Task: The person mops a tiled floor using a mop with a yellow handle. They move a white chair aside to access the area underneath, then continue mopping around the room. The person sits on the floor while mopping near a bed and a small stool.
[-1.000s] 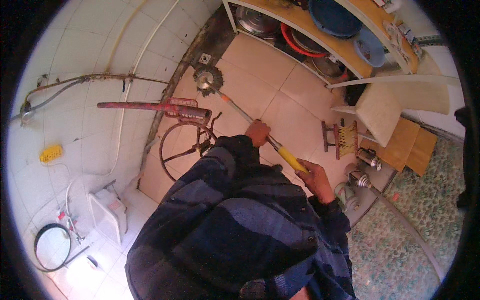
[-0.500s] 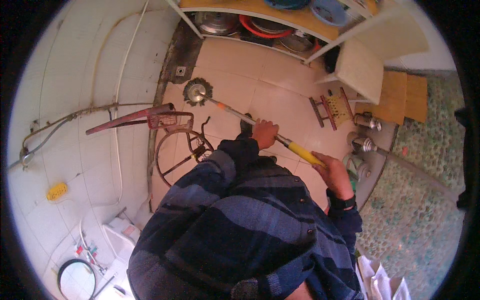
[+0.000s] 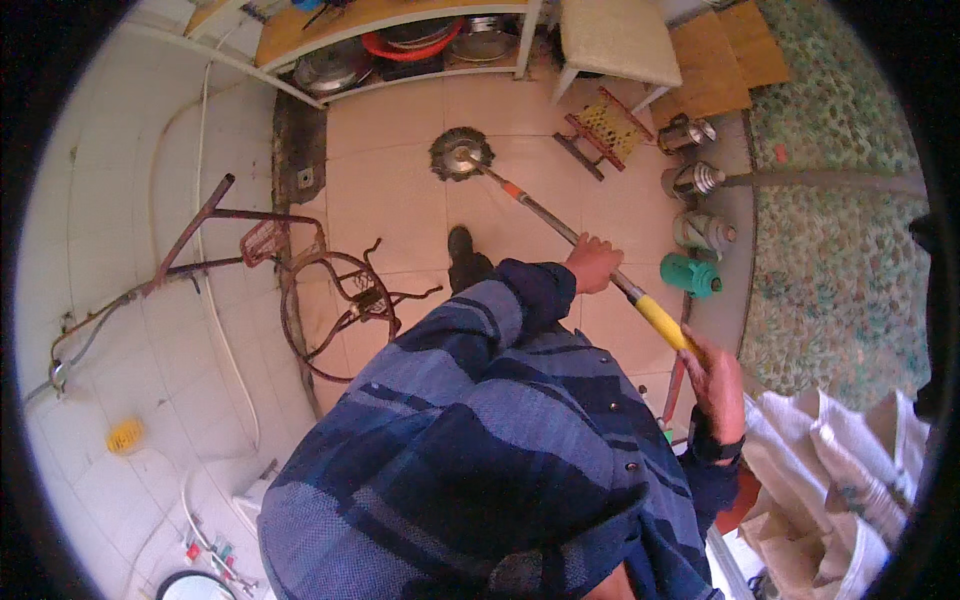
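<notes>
A round-headed mop (image 3: 548, 216) with a dark fringe and a metal pole slants across the tiled floor, its head (image 3: 462, 155) flat on the tiles. My left hand (image 3: 593, 264) is wrapped round the middle of the pole, just above the metal joint. At the upper end, my right hand (image 3: 713, 380) holds the yellow grip (image 3: 662, 322), its fingers against the tip and partly hidden. One dark shoe (image 3: 460, 242) shows below the mop head, left of the pole.
A rusty metal frame with a ring (image 3: 340, 315) stands along the left wall. Ahead are a low shelf (image 3: 410, 20) with pans and basins, a pale chair (image 3: 618, 45) and a small stool (image 3: 605, 132). Several vacuum flasks (image 3: 705, 232) line the right side by the patterned cover (image 3: 830, 270).
The mop head has moved right across the floor, with both hands still on the pole. My view has shifted, bringing more flasks and the bags at lower right into sight.
</notes>
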A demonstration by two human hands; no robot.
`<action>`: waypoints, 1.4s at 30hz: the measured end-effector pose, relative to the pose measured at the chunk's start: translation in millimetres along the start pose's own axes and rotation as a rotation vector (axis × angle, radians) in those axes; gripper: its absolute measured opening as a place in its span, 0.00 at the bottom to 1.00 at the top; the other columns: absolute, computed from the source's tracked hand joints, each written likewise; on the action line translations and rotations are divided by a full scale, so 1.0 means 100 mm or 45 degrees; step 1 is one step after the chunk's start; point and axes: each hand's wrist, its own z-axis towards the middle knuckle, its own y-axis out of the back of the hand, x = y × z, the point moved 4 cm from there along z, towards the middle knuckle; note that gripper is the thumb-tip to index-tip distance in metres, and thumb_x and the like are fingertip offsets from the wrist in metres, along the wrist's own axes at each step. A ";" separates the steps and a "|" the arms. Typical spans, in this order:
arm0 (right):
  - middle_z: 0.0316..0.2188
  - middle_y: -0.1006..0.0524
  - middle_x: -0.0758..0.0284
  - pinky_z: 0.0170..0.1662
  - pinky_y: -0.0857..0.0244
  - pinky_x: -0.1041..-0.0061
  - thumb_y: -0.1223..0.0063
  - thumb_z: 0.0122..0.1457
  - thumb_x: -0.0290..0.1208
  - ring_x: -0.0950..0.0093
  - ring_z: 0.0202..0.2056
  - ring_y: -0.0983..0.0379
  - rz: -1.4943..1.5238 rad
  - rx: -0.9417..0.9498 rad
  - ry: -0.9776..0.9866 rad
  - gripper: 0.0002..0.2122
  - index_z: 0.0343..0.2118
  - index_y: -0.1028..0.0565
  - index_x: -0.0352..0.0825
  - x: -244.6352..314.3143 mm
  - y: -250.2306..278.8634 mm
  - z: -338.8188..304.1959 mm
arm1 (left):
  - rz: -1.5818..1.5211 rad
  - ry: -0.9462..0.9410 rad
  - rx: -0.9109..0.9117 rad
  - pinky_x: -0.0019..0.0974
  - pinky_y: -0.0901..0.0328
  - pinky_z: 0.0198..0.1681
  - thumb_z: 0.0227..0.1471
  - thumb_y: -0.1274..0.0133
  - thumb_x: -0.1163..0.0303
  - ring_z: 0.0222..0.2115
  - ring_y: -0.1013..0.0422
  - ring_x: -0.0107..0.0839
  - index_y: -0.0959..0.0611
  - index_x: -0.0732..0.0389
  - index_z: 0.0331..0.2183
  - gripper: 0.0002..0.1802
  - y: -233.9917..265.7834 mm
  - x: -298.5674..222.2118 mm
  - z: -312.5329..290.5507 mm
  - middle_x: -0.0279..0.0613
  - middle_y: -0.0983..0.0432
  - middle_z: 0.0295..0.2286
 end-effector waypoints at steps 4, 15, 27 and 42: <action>0.38 0.18 0.48 0.44 0.26 0.62 0.38 0.59 0.29 0.53 0.39 0.19 0.062 -0.160 -0.111 0.17 0.51 0.20 0.33 -0.18 -0.27 -0.60 | -0.025 -0.131 0.212 0.57 0.35 0.46 0.47 0.39 0.64 0.39 0.25 0.55 0.19 0.58 0.34 0.11 -0.28 -0.24 -0.08 0.51 0.22 0.32; 0.36 0.20 0.48 0.43 0.28 0.58 0.33 0.52 0.29 0.50 0.38 0.21 0.190 -0.213 -0.044 0.21 0.50 0.21 0.31 0.55 -1.39 -0.80 | -0.051 -0.221 0.002 0.55 0.33 0.39 0.38 0.36 0.70 0.36 0.26 0.53 0.19 0.59 0.24 0.08 -0.07 0.47 -0.95 0.49 0.23 0.28; 0.34 0.22 0.51 0.39 0.28 0.55 0.36 0.55 0.29 0.50 0.36 0.22 0.239 -0.113 0.042 0.22 0.54 0.23 0.35 1.18 -2.50 -1.35 | 0.081 -0.108 0.040 0.54 0.33 0.38 0.34 0.33 0.72 0.36 0.28 0.54 0.19 0.59 0.25 0.12 0.02 0.88 -2.40 0.51 0.26 0.29; 0.34 0.23 0.55 0.40 0.30 0.59 0.33 0.52 0.26 0.53 0.36 0.24 0.286 -0.131 -0.065 0.23 0.53 0.21 0.37 0.24 -3.26 -3.18 | 0.274 0.014 0.438 0.58 0.39 0.51 0.43 0.37 0.68 0.45 0.29 0.49 0.16 0.55 0.30 0.08 -1.11 -0.28 -3.80 0.47 0.23 0.34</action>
